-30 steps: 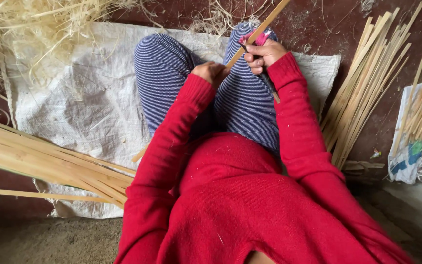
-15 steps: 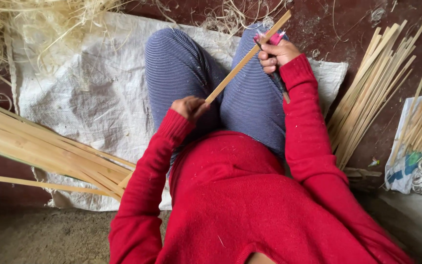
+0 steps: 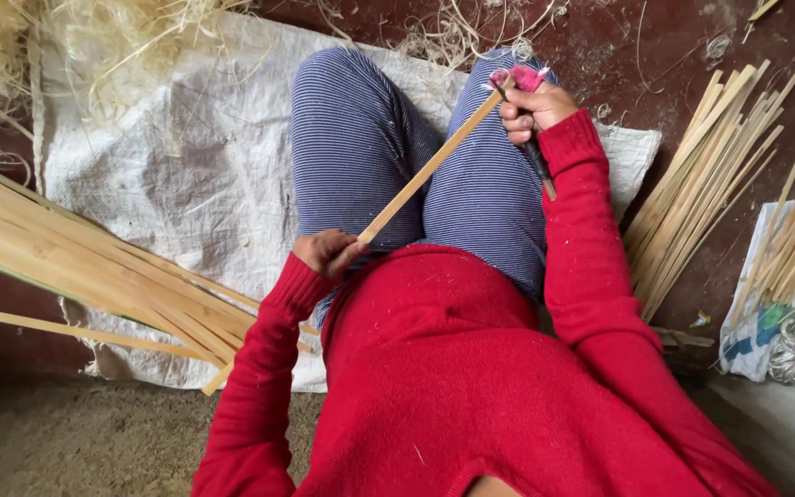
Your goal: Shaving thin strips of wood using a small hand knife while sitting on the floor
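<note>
While the person sits on the white sack with knees drawn up, one strip is being worked across the lap.

Strip in hand: a pale bamboo strip point(image 3: 430, 167) runs slantwise from the left hand up to the right knee, lying over the striped trousers.

Left hand: the left hand point(image 3: 327, 252) is closed round the strip's near end, close against the red jumper.

Right hand: the right hand point(image 3: 534, 110) is curled tight round a dark knife point(image 3: 537, 161) with a pink-wrapped end, and it meets the strip's far end; whether the edge is biting into the wood I cannot tell.

Done, by the look of it: a heap of pale shavings point(image 3: 94, 46) lies beyond the woven sack point(image 3: 186, 175), and a bundle of thin slats point(image 3: 701, 202) lies on the dark floor just beside the right arm; I judge these finished.

Left to do: a stack of wider, longer strips point(image 3: 75, 267) lies at the left side, seemingly unworked, so I would say a good deal remains.
</note>
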